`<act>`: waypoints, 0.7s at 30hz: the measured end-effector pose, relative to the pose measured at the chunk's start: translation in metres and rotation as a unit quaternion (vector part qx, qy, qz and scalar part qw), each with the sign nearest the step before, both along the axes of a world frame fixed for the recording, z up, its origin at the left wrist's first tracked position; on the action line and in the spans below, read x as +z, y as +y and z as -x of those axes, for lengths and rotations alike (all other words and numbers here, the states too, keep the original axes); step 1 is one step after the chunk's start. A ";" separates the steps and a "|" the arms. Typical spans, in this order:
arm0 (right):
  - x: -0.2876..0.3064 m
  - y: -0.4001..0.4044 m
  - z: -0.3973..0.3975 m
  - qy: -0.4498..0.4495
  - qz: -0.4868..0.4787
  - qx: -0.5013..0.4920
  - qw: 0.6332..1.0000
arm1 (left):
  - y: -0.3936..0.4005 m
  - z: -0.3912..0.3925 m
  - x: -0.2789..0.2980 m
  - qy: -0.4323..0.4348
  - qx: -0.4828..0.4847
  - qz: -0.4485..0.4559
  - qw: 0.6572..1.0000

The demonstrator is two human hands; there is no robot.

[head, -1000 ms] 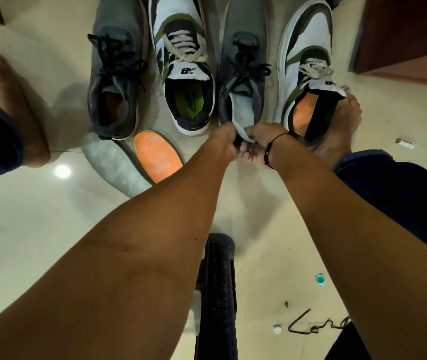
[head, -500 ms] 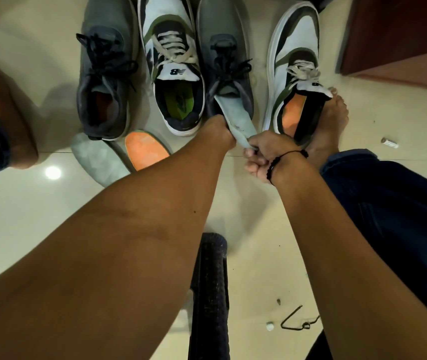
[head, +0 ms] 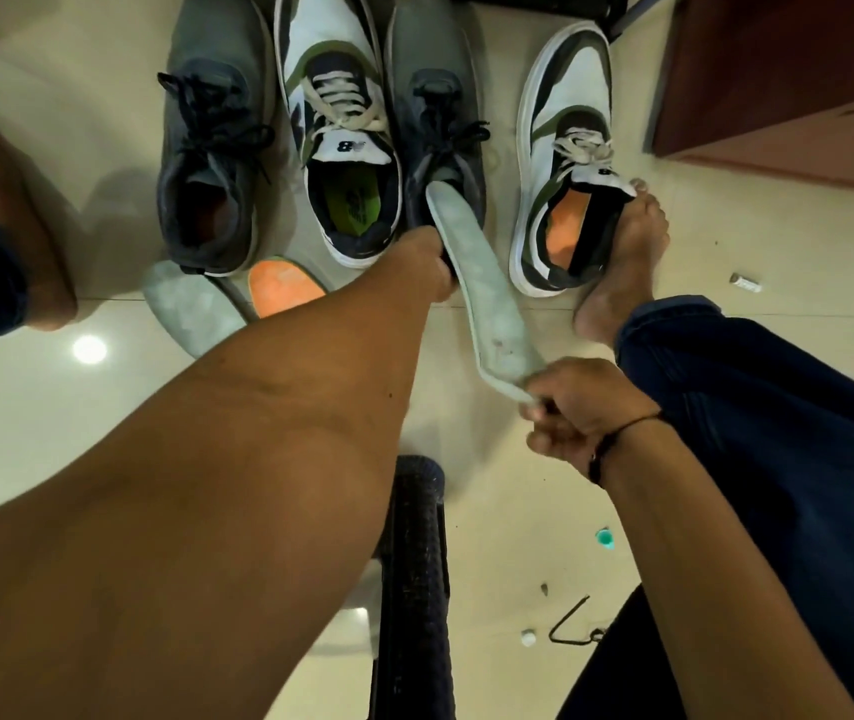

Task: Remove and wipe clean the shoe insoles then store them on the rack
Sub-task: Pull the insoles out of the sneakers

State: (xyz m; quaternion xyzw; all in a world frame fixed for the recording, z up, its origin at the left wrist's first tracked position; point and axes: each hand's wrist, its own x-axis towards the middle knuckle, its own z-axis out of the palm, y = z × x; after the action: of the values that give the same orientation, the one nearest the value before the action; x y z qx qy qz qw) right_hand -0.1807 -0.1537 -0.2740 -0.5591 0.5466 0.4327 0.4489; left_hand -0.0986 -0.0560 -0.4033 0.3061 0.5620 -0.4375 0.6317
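A glossy cream tile floor [head: 25, 433] carries four shoes along its far edge. Left of them, a grey insole [head: 183, 309] and an orange insole [head: 279, 291] already lie loose. The left hand [head: 427, 265] grips the heel of the grey shoe [head: 435, 142], likely to steady it, while the right hand [head: 578, 402] pinches the pale, smudged insole [head: 482, 283], mostly drawn out.
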 end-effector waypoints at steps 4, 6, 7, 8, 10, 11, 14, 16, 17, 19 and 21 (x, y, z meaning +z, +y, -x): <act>-0.014 -0.005 0.032 0.094 0.010 0.171 0.981 | 0.022 0.029 0.001 0.007 -0.031 -0.026 0.999; -0.026 0.000 0.044 0.115 0.006 0.219 0.969 | 0.033 0.051 -0.011 0.030 -0.023 -0.054 0.998; -0.032 0.002 0.048 0.123 0.008 0.245 0.962 | 0.037 0.060 -0.017 0.031 -0.021 -0.065 0.997; -0.038 0.004 0.052 0.131 0.011 0.271 0.953 | 0.041 0.069 -0.021 0.032 -0.024 -0.072 0.997; -0.045 0.006 0.059 0.146 0.014 0.320 0.936 | 0.048 0.083 -0.030 0.029 -0.042 -0.066 0.996; -0.049 0.006 0.062 0.151 0.012 0.336 0.929 | 0.051 0.090 -0.032 0.030 -0.048 -0.067 0.996; -0.057 0.005 0.066 0.146 0.035 0.364 0.919 | 0.054 0.103 -0.039 0.043 -0.009 -0.085 0.995; -0.066 0.002 0.065 0.108 0.078 0.394 0.909 | 0.055 0.108 -0.039 0.046 0.002 -0.090 0.995; -0.071 0.001 0.064 0.083 0.099 0.411 0.903 | 0.055 0.110 -0.039 0.042 -0.004 -0.093 0.995; -0.083 -0.003 0.066 0.044 0.117 0.420 0.899 | 0.057 0.110 -0.040 0.030 -0.020 -0.100 0.994; -0.095 -0.005 0.070 0.026 0.106 0.413 0.904 | 0.061 0.108 -0.040 0.018 -0.043 -0.119 0.992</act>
State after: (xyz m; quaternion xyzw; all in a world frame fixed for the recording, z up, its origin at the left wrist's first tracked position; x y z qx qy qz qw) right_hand -0.2510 -0.1587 -0.3691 -0.7676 0.3206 0.5332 0.1538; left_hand -0.2067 0.0052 -0.4437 0.3951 0.6077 -0.4002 0.5608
